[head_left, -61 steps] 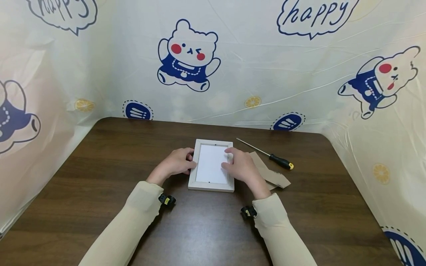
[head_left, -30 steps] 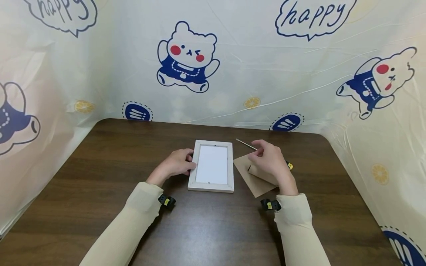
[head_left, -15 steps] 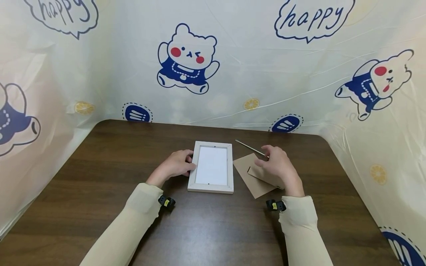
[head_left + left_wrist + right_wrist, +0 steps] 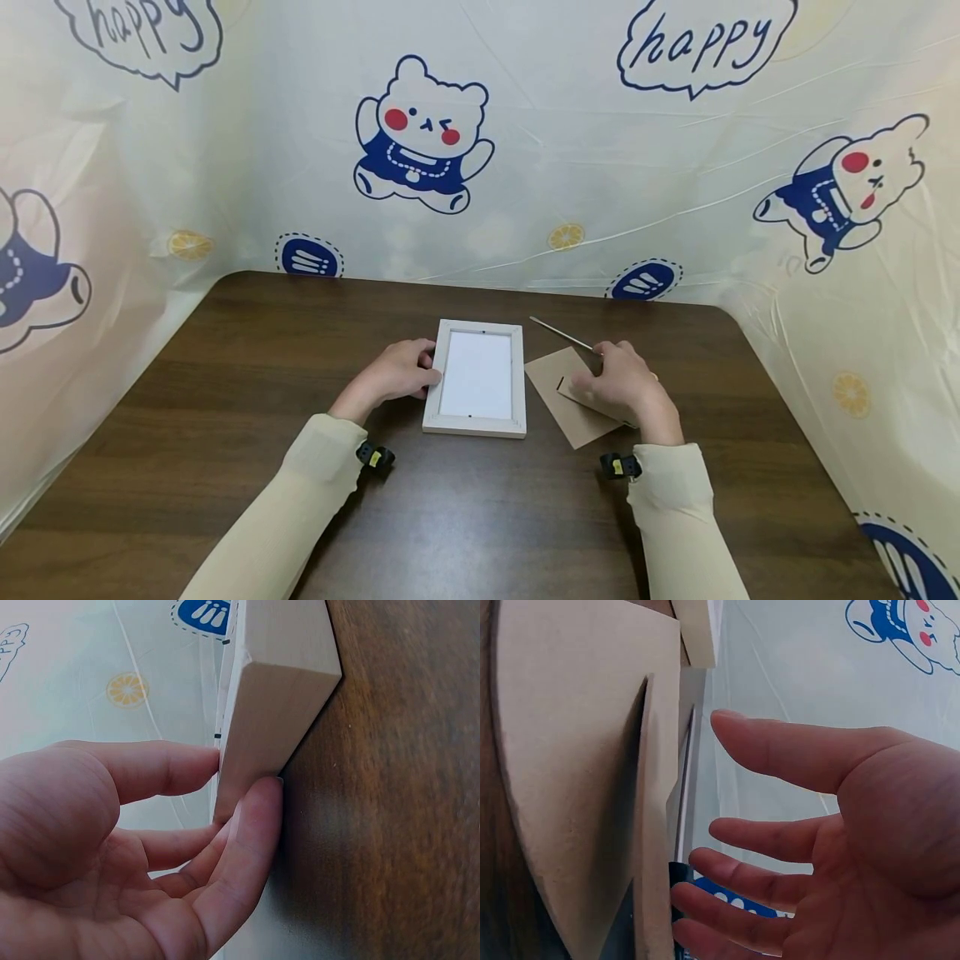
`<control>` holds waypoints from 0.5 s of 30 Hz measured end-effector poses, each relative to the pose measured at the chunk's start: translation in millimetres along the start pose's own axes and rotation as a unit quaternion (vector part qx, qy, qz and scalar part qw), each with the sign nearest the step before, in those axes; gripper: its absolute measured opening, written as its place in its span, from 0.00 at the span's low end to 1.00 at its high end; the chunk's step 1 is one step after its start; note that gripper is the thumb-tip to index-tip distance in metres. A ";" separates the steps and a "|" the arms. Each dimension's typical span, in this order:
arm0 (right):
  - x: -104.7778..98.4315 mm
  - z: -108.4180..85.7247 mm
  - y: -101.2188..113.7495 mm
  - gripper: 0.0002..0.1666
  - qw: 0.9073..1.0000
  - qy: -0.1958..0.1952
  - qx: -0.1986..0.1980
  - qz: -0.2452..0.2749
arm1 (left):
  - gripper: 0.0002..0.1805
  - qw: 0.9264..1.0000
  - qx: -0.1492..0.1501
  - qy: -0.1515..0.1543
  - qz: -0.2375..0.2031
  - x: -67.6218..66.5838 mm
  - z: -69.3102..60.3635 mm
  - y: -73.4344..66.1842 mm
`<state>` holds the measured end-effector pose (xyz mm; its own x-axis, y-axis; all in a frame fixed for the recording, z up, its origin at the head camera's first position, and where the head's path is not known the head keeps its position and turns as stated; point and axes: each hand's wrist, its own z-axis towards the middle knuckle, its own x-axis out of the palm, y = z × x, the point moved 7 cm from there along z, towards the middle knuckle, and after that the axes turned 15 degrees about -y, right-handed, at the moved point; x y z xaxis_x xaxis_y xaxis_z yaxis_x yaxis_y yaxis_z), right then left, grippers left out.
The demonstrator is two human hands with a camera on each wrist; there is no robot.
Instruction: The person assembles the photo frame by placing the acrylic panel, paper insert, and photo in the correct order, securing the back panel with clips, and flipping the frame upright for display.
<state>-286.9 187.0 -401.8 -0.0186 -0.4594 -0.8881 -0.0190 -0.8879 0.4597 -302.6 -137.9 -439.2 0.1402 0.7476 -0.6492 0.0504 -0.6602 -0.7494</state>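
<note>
At the left edge of the white frame (image 4: pixel 474 426), the left hand (image 4: pixel 392 372) pinches the rim between thumb and fingers; the frame lies flat near the middle of the dark table (image 4: pixel 465 517), its long axis running almost straight toward the far edge. Right of it, the right hand (image 4: pixel 628 383) hovers with thumb and fingers well apart over a brown board (image 4: pixel 550 376) slanting from far left to near right, its narrow flap (image 4: pixel 591 402) raised, and whether the fingertips touch the screwdriver (image 4: pixel 561 332), tip pointing far left, I cannot tell. Beyond everything hangs a bear-printed curtain (image 4: pixel 517 150).
</note>
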 end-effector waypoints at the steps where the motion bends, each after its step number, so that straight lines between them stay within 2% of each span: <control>1: 1.1 -0.2 -0.5 0.43 1.000 0.003 0.002 -0.002 | 0.35 1.000 0.001 0.000 0.000 -0.1 -0.2 -0.3; 15: 11.7 0.7 -6.6 0.40 0.999 0.010 0.015 -0.032 | 0.35 1.000 0.004 -0.001 -0.005 -0.5 -1.5 -1.5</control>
<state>-287.7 187.4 -415.3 0.0044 -0.4028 -0.9153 -0.0486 -0.9143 0.4021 -301.3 -137.4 -437.5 0.1381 0.7542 -0.6419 0.0434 -0.6521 -0.7569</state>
